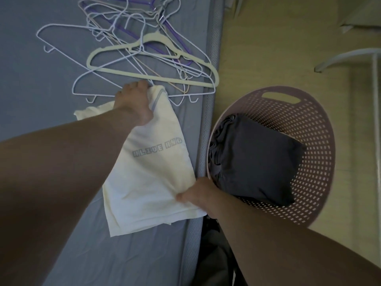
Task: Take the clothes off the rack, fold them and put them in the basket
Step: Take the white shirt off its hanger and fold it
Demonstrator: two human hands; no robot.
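Many hangers (148,76) lie piled just beyond the shirt (148,162); basket (309,162) beside bed (41,79).

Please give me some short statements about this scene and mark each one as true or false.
1. Both the left hand and the right hand hold the cream shirt. True.
2. The pink basket is empty. False: a folded dark grey garment lies in it.
3. The shirt bears printed letters. True.
4. The hangers lie on the floor. False: they lie in a pile on the bed.
5. The basket stands on the bed. False: it stands on the floor beside it.
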